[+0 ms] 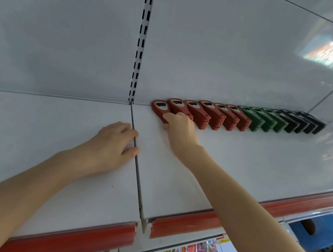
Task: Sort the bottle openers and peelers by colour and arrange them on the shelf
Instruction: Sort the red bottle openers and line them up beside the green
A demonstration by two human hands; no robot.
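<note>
On the white shop shelf [243,159], your right hand [179,125] grips the endmost red bottle opener [159,107] at the row's left; square it against the red stacks [204,114] while your flat, relaxed left hand [114,143] steadies you.

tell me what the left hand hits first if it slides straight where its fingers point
Most likely the right hand, which holds the leftmost red bottle opener, though depth is hard to judge.

Both arms stretched forward, left hand [114,146] flat, palm down, fingers relaxed, right hand [179,128] farther out, gripping a red bottle opener [160,106]
</note>
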